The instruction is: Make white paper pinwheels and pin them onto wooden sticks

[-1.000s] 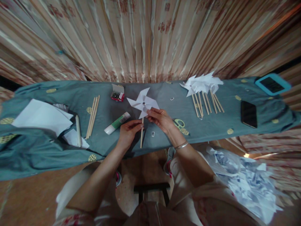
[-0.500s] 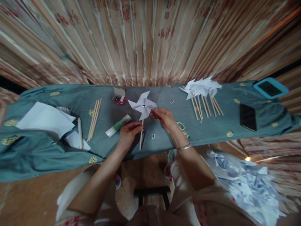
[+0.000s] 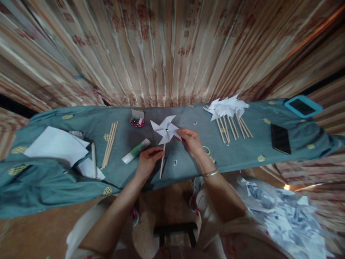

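Note:
A white paper pinwheel (image 3: 163,134) with a dark, shiny pin at its centre is held up over the table. My left hand (image 3: 149,158) pinches its wooden stick (image 3: 161,167) between thumb and fingers, a little below the blades. At the pinwheel's right side, the fingers of my right hand (image 3: 191,141) are closed on the tip of one blade. Just left of my left hand lies a green and white glue stick (image 3: 136,151). Behind it stands an open small red box (image 3: 137,120) with dark pins inside.
Several finished pinwheels (image 3: 229,108) lie at the right, near a phone (image 3: 280,139) and a blue-framed device (image 3: 303,106). Loose sticks (image 3: 110,144), white paper sheets (image 3: 58,145) and a white pen-like rod (image 3: 93,160) are on the left. A bag of paper scraps (image 3: 291,216) stands below.
The view has shifted, so the table sits slightly lower. The pinwheel's blades have turned a little, and both hands keep their hold on it.

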`<control>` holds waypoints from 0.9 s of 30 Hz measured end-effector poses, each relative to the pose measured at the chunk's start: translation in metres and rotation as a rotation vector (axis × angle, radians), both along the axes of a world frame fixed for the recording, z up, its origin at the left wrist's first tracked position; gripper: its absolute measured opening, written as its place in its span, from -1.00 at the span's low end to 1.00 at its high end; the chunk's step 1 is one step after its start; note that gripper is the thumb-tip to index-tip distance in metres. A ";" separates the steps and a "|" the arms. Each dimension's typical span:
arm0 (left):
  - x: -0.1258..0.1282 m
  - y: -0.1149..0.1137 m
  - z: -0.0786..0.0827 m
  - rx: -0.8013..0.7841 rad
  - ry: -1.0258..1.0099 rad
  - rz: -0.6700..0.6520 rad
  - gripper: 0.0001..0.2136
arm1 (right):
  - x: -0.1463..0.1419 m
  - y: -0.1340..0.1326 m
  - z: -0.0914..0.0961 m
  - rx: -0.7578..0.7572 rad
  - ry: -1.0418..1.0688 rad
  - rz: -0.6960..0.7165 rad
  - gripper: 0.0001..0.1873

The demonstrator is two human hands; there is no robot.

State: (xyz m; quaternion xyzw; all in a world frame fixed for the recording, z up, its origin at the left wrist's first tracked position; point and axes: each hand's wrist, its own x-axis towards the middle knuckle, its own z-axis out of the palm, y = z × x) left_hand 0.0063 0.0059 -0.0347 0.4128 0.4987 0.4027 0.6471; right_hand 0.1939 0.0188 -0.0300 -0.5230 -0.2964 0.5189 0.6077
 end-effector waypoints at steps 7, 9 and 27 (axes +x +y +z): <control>0.001 0.001 0.001 -0.025 -0.053 0.003 -0.68 | -0.005 -0.002 0.004 -0.020 -0.009 0.020 -0.60; 0.001 0.001 0.001 -0.027 -0.060 0.005 -0.69 | -0.007 -0.003 0.006 -0.031 -0.013 0.017 -0.60; 0.003 0.000 0.002 -0.030 -0.067 0.036 -0.65 | -0.023 -0.009 0.006 -0.076 0.060 0.069 -0.57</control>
